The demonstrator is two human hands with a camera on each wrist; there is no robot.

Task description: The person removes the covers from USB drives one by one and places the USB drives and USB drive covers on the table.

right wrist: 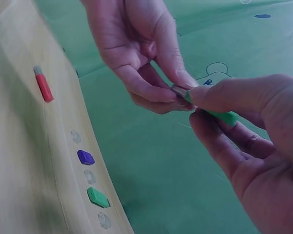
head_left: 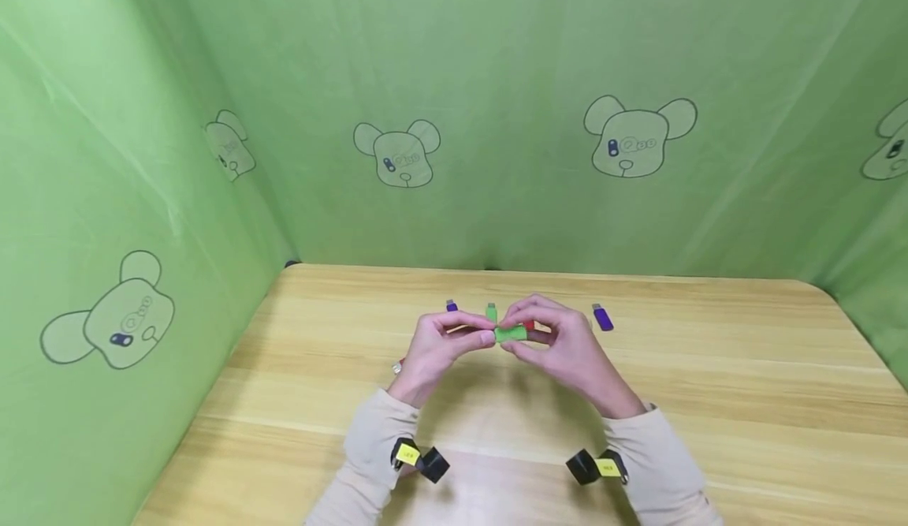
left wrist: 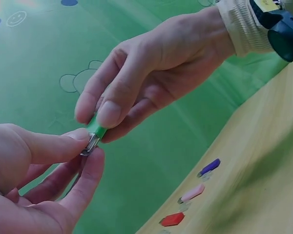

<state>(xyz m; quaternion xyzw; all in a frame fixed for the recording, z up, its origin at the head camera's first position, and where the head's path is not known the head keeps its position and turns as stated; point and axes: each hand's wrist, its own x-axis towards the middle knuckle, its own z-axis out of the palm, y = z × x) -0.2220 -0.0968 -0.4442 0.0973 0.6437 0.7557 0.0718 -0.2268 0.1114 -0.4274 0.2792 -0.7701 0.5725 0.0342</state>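
Both hands meet above the table around a green USB flash drive. My left hand pinches its metal plug between thumb and fingertips. Thumb and fingers of my right hand grip the green body, as the left wrist view also shows. In the right wrist view the far end of the green drive sticks out past the right thumb. The fingertips of the left hand lie right beside the right thumb and cover part of the plug.
More flash drives lie on the wooden table: purple, green, red and pink. Small clear pieces sit between them. A green curtain hangs behind and at the sides.
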